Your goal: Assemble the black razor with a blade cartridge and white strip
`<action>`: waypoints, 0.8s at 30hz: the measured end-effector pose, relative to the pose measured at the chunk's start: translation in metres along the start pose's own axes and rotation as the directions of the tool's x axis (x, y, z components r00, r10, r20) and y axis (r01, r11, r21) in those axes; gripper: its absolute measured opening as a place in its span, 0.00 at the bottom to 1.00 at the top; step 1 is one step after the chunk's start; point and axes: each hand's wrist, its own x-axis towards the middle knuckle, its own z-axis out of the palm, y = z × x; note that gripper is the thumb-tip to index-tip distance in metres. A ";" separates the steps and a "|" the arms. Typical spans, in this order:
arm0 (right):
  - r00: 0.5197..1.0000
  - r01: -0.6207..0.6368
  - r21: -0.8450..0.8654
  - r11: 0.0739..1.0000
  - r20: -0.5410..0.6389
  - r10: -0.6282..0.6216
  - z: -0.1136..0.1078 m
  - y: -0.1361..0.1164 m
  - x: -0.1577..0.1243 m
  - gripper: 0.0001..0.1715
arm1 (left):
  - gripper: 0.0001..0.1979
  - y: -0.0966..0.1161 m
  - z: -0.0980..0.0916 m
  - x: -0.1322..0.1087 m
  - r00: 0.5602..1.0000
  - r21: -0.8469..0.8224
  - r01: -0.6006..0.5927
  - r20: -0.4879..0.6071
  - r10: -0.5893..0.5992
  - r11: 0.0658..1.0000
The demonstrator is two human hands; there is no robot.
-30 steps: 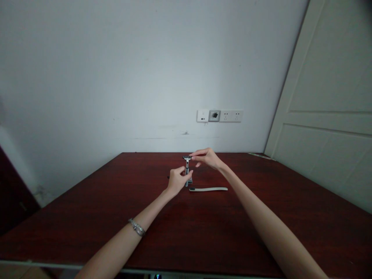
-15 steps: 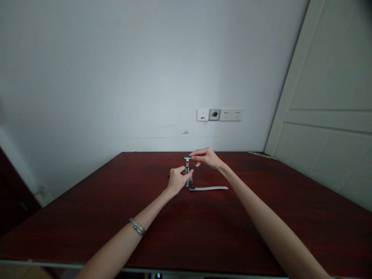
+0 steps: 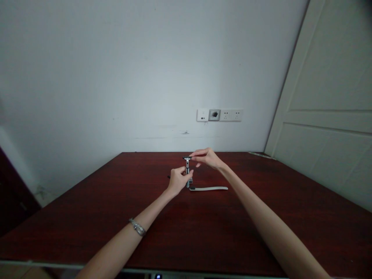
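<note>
A silver and black razor (image 3: 187, 164) stands upright over the table, its dark head on top. My left hand (image 3: 178, 180) is closed round its handle, thumb and fingers pinching it from the left. From the right, my right hand (image 3: 207, 158) pinches the end of the razor's head between thumb and fingers. Just below lies a white toothbrush (image 3: 209, 188) with dark bristles at its left end. Behind the handle shows part of a small clear object (image 3: 191, 180), mostly hidden. A dark tip (image 3: 169, 176) sticks out left of my left hand; I cannot tell what it belongs to.
The dark red wooden table (image 3: 95, 217) reaches back to a white wall (image 3: 145, 77) with sockets (image 3: 231, 115). A pale panelled door (image 3: 328, 116) borders the right side. A thin flat strip (image 3: 261, 155) lies at the back right corner.
Both hands keep their hold on the razor and have barely moved. The razor's lower end sits very slightly lower and further right.
</note>
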 end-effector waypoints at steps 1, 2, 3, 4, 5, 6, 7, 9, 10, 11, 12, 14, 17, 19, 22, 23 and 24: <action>1.000 -0.004 0.005 1.000 -0.005 0.004 0.000 0.001 0.000 0.21 | 0.18 0.000 0.000 0.000 1.000 0.005 -0.006 -0.002 0.006 1.000; 1.000 -0.012 0.012 1.000 -0.011 0.012 0.000 0.002 0.000 0.22 | 0.18 -0.001 -0.001 0.001 1.000 0.012 -0.011 -0.003 0.011 1.000; 1.000 -0.022 0.018 1.000 -0.019 0.022 0.000 0.003 0.001 0.22 | 0.18 -0.001 -0.001 0.001 1.000 0.021 -0.014 -0.005 0.015 1.000; 0.999 -0.032 0.026 0.999 -0.029 0.032 0.000 0.004 0.001 0.23 | 0.18 -0.002 -0.002 0.002 1.000 0.029 -0.013 -0.005 0.013 0.999; 0.998 -0.040 0.033 0.999 -0.045 0.041 -0.001 0.005 0.001 0.24 | 0.18 -0.003 -0.002 0.003 1.000 0.033 -0.007 -0.003 0.007 0.999; 0.997 -0.047 0.040 0.998 -0.066 0.049 -0.003 0.005 0.001 0.26 | 0.17 -0.004 -0.002 0.005 1.000 0.025 0.005 0.006 -0.005 1.000; 0.994 -0.052 0.045 0.998 -0.093 0.056 -0.004 0.005 0.000 0.26 | 0.16 -0.005 -0.003 0.007 1.000 0.003 0.023 0.018 -0.023 1.000; 0.985 -0.059 0.049 0.997 -0.157 0.066 -0.009 0.005 -0.001 0.26 | 0.14 -0.007 -0.004 0.011 0.996 -0.079 0.082 0.050 -0.079 0.993; 0.979 -0.064 0.048 0.997 -0.188 0.072 -0.012 0.006 -0.002 0.25 | 0.15 -0.008 -0.005 0.014 0.991 -0.131 0.124 0.065 -0.117 0.984; 0.974 -0.073 0.043 0.996 -0.211 0.080 -0.015 0.006 -0.003 0.24 | 0.16 -0.009 -0.006 0.017 0.984 -0.181 0.170 0.079 -0.158 0.969; 0.971 -0.083 0.036 0.996 -0.223 0.089 -0.017 0.007 -0.004 0.23 | 0.17 -0.010 -0.007 0.020 0.975 -0.223 0.216 0.093 -0.199 0.951; 0.970 -0.115 0.006 0.993 -0.216 0.113 -0.019 0.010 -0.007 0.21 | 0.18 -0.011 -0.010 0.027 0.955 -0.278 0.293 0.131 -0.266 0.915; 0.974 -0.168 -0.096 0.981 -0.170 0.151 -0.018 0.016 -0.011 0.20 | 0.19 -0.012 -0.013 0.036 0.930 -0.322 0.359 0.198 -0.308 0.876; 0.978 -0.186 -0.184 0.965 -0.132 0.164 -0.015 0.020 -0.013 0.20 | 0.18 -0.011 -0.014 0.041 0.918 -0.339 0.382 0.247 -0.310 0.860; 0.986 -0.168 -0.298 0.940 -0.057 0.158 -0.007 0.024 -0.016 0.22 | 0.13 -0.009 -0.016 0.047 0.894 -0.347 0.412 0.331 -0.301 0.843; 0.987 -0.159 -0.335 0.929 -0.035 0.157 -0.004 0.024 -0.017 0.23 | 0.12 -0.009 -0.016 0.048 0.886 -0.346 0.421 0.354 -0.299 0.838; 0.987 -0.152 -0.374 0.915 -0.016 0.157 -0.001 0.024 -0.019 0.24 | 0.12 -0.009 -0.016 0.049 0.878 -0.344 0.431 0.372 -0.301 0.834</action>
